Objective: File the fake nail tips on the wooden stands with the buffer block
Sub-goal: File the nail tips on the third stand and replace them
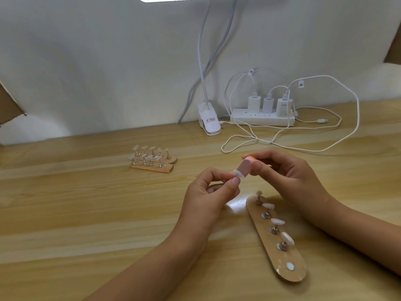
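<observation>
At eleven o'clock from near wooden stand (263, 235): pinches nail tip (238, 173) in left hand (210, 192), probably for steadiness; grips buffer block (246, 167) in right hand (290, 172), against it.

The rectangular pink buffer block (246, 168) has an orange layer at its far end. The small oval nail tip (238, 173) against it is translucent white. The long flat wooden stand (282, 266) at near right is light brown, with silver metal holders (273, 230) and milky white mounted tips (277, 221). The two short wooden stands (152, 168) at far left are tan. The wooden table (86, 213) is pale yellow-brown with lengthwise grain stripes. The oblong power strip (260, 121), its three plug-in chargers (267, 106) and the plastic lamp clip (209, 123) are white.
</observation>
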A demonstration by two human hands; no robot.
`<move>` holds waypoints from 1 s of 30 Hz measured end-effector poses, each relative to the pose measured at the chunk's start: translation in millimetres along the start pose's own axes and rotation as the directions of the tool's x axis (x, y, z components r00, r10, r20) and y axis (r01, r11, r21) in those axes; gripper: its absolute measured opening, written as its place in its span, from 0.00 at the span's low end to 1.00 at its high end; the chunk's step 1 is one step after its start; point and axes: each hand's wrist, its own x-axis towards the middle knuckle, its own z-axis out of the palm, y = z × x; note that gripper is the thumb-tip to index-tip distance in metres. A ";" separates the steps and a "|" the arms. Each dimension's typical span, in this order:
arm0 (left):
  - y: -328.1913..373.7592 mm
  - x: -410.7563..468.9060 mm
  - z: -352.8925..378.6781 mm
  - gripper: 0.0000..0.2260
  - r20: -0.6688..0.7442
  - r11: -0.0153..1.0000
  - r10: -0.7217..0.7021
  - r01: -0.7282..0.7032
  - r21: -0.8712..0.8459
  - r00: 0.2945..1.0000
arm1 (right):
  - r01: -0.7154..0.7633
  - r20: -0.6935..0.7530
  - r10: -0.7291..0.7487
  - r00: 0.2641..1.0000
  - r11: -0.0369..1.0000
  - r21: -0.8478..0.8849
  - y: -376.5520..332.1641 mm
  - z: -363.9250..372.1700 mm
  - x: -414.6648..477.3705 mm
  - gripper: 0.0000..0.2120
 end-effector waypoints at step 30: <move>-10.4 7.9 -5.2 0.13 -0.061 0.997 -0.023 0.019 -0.069 0.998 | -0.351 0.133 0.470 0.873 0.415 0.839 6.0 -39.8 28.5 0.16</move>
